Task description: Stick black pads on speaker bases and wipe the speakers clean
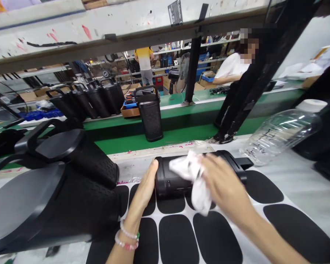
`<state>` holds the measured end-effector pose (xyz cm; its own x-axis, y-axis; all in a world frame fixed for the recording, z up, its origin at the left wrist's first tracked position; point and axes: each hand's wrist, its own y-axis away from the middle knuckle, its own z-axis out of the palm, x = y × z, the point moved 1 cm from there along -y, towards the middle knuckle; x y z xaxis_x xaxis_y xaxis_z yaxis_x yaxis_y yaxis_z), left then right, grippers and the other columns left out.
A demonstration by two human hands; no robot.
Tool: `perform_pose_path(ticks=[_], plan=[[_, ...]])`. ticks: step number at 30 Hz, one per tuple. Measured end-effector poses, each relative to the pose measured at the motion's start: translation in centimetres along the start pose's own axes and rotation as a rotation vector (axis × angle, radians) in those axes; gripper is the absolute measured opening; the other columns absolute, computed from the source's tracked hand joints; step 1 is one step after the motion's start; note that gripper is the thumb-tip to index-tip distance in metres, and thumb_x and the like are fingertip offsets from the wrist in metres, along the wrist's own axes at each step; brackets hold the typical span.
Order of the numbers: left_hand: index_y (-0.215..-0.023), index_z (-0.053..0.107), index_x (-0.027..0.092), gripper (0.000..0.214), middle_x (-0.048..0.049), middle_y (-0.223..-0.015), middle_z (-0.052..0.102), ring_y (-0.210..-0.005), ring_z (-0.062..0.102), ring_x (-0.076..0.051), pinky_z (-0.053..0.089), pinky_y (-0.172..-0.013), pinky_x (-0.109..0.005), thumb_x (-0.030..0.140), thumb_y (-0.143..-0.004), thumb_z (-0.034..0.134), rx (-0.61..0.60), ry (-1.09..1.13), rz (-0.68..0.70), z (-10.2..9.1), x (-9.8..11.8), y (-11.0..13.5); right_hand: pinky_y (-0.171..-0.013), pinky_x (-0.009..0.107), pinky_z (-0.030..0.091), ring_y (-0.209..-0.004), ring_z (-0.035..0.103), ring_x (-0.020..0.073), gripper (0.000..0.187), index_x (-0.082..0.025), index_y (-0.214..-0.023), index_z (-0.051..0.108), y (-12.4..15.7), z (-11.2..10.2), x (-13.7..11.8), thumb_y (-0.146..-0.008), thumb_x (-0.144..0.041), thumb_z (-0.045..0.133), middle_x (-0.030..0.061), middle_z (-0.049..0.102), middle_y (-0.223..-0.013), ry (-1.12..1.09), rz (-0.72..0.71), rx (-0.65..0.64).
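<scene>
A black portable speaker [165, 183] with a carry handle lies on its side in front of me, its handle end to the right. My left hand [147, 183] grips the left end, thumb up at the rim; its other fingers are mostly hidden. In my right hand [220, 179], smeared by motion, is a crumpled white cloth [199, 183] pressed against the speaker's side. Beneath the speaker lies a white sheet with rows of rounded black pads [178, 238].
Two large black speakers [71, 194] with handles crowd the left. A clear plastic bottle [286, 132] is on the right. Beyond a dark post [242, 95], a green conveyor [181, 128] carries another upright speaker [151, 117]. Two people work farther back.
</scene>
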<state>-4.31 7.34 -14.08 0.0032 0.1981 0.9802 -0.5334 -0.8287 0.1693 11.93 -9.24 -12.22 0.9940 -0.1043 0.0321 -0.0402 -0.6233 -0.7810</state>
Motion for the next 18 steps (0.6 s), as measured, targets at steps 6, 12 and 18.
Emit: perform_pose_path(ticks=[6,12,18], plan=[[-0.122,0.067,0.017,0.047,-0.0121,-0.132,0.064,-0.124,0.058,-0.035,0.052,-0.097,-0.047,0.048,-0.089,0.055,-0.020,-0.116,-0.047,-0.5,2.6,1.4,-0.098,0.043,0.048,-0.105,0.068,0.0284,0.037,-0.004,-0.110,0.069,-0.8,2.3,3.5,-0.100,-0.024,0.039,0.0153,0.073,-0.110,0.201,0.247,0.039],[-0.139,0.051,0.014,0.060,-0.0092,-0.146,0.050,-0.140,0.042,-0.027,0.040,-0.111,-0.036,0.021,-0.080,0.060,0.021,-0.124,0.025,0.4,2.6,2.7,-0.099,0.040,0.045,-0.107,0.067,0.0260,0.031,-0.008,-0.113,0.068,-0.1,2.3,2.9,-0.099,-0.022,0.044,0.0131,0.073,-0.112,0.183,0.274,0.057],[-0.141,0.047,0.006,0.064,-0.0127,-0.140,0.056,-0.128,0.056,-0.025,0.044,-0.106,-0.031,0.017,-0.079,0.059,0.090,-0.258,0.068,1.8,2.8,1.9,-0.100,0.039,0.044,-0.109,0.066,0.0255,0.030,-0.010,-0.113,0.067,-0.3,2.5,3.2,-0.098,-0.022,0.044,0.0120,0.072,-0.114,0.163,0.282,0.030]])
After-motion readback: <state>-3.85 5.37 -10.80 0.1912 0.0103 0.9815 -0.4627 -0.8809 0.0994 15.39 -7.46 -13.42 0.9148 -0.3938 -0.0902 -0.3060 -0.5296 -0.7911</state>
